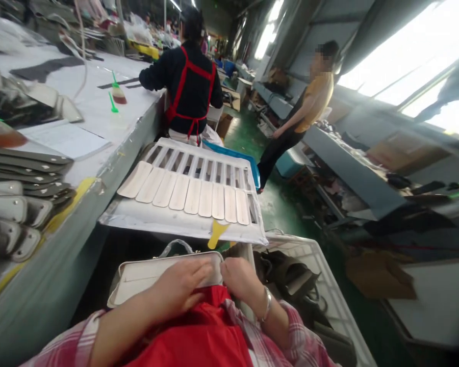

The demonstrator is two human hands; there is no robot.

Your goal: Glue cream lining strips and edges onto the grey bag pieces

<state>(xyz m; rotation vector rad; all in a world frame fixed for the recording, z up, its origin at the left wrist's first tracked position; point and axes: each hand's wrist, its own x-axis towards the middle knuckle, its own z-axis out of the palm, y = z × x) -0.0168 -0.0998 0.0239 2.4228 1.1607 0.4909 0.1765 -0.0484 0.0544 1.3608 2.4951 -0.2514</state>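
Observation:
On my lap, against the red apron, sits a cream bag (pixel 149 275) with a raised rim and a curved handle (pixel 176 245) that looks wrapped in clear plastic. My left hand (pixel 185 279) lies across its flat panel, fingers stretched out and pressed on the surface. At the bag's right corner, the curled fingers of my right hand (pixel 240 278) pinch the rim; the fingertips are partly hidden. Just beyond is a white slatted rack (pixel 156 218) holding a row of cream oblong panels (pixel 192 195). A yellow scraper (pixel 217 234) rests on its near edge.
Left is a workbench (pixel 110 163) with stacked grey straps (pixel 26 165) and green-tipped bottles (pixel 118 94). A white crate (pixel 321 255) of dark pieces stands at my right. One person in red straps (pixel 191 86) works at the bench; another (pixel 309 102) stands in the aisle.

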